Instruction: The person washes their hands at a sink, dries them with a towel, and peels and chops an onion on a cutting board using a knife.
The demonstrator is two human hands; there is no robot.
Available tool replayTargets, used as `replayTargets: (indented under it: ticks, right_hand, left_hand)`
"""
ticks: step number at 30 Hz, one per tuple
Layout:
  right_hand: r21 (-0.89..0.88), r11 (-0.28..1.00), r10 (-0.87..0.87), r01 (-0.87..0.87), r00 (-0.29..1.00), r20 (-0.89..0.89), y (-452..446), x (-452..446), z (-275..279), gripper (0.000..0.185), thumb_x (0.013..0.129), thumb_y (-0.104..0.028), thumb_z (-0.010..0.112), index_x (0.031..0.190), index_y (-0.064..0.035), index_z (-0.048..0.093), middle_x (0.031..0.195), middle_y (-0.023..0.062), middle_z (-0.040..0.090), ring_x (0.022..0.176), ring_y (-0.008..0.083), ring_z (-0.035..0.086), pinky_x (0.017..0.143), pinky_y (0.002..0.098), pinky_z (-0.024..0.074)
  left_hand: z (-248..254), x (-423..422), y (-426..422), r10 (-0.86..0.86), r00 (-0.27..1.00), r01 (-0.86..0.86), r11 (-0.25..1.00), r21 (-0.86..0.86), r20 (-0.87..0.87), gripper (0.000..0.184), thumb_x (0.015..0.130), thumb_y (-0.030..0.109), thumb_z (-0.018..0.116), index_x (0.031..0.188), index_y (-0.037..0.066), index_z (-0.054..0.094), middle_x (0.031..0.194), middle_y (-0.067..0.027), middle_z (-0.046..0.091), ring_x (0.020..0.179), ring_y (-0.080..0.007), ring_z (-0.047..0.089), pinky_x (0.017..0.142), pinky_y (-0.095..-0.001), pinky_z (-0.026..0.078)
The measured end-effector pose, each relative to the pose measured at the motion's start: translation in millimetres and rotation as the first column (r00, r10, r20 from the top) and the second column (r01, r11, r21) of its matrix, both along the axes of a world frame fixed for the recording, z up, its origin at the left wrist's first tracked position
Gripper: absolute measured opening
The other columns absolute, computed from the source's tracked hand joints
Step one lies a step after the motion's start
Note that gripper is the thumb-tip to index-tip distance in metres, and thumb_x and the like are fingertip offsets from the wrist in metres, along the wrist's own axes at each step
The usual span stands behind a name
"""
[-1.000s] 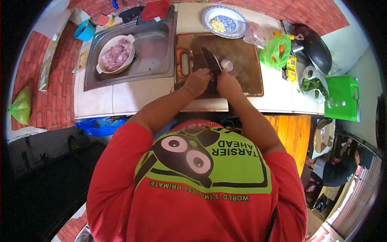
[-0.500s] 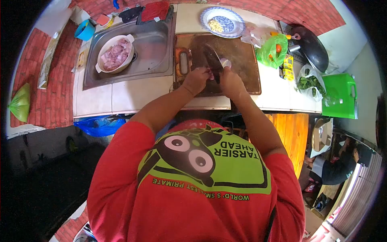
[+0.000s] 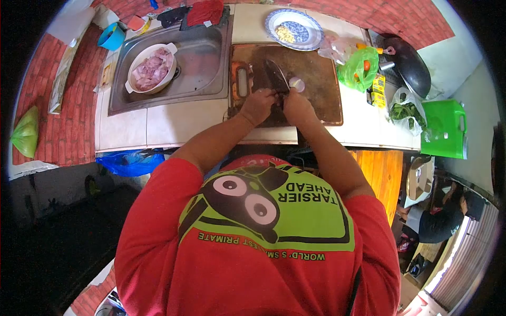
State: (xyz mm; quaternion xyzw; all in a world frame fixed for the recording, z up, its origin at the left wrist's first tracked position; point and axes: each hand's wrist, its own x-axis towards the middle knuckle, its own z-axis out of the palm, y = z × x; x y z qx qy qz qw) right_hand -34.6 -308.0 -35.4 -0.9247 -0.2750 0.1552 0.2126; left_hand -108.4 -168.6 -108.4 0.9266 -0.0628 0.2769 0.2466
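My right hand [image 3: 298,107] is closed around the handle of a large dark-bladed kitchen knife [image 3: 276,77]. The blade points away from me over a brown wooden cutting board [image 3: 321,102]. Close to the blade's left side, near the handle, my left hand [image 3: 258,107] has its fingers pinched together; whatever is in them is too small and hidden to name. A pale, purplish cut piece, apparently onion [image 3: 297,84], lies on the board just right of the knife, beyond my right hand.
Left of the board, a white pot of raw meat [image 3: 128,87] sits in the metal sink [image 3: 203,84]. A blue-white plate [image 3: 270,26] with chopped yellowish bits stands behind the board. To the right are a green bag with tomatoes [image 3: 358,71], bagged leafy greens [image 3: 406,111], a wok [image 3: 408,66] and a green jug [image 3: 444,126].
My right hand and the knife have shifted slightly left and toward me, showing more of the pale piece. My left fingers are now closer to the blade.
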Motion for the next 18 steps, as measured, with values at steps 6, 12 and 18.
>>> replayTargets:
  ticks: [6,12,18]
  right_hand:
    - [-0.015,0.996,0.089,-0.089,0.996,0.012,2.6,5.4,0.5,0.030,0.090,-0.024,0.048,0.099,0.0040,0.051,0.087,0.0328,0.062,0.087,0.0488,0.060,0.076,0.0559,0.0470]
    - [-0.046,0.991,0.130,-0.128,0.991,0.034,-2.6,-10.6,15.5,0.029,0.089,-0.022,0.048,0.100,0.0047,0.051,0.090,0.0331,0.062,0.090,0.0494,0.060,0.079,0.0547,0.0478]
    - [-0.102,0.981,0.164,-0.165,0.986,-0.013,-1.0,-14.9,33.0,0.026,0.090,-0.020,0.046,0.100,0.0040,0.051,0.091,0.0324,0.062,0.092,0.0475,0.061,0.079,0.0530,0.0489]
  left_hand:
    - [2.7,-3.9,-1.1,-0.011,0.999,0.009,0.999,0.046,0.052,0.020,0.076,0.005,0.056,0.092,0.009,0.067,0.096,-0.0105,0.061,0.086,-0.0296,0.061,0.074,-0.0394,0.051]
    - [7.0,-13.3,-7.9,0.074,0.997,-0.074,0.997,0.036,-0.016,0.023,0.074,0.005,0.057,0.094,0.011,0.068,0.095,-0.0097,0.062,0.089,-0.0307,0.061,0.077,-0.0381,0.052]
    - [4.4,-12.2,-7.4,0.031,0.998,-0.028,0.998,-0.051,0.057,0.018,0.073,0.004,0.060,0.089,0.008,0.067,0.098,-0.0099,0.063,0.091,-0.0308,0.062,0.078,-0.0381,0.052]
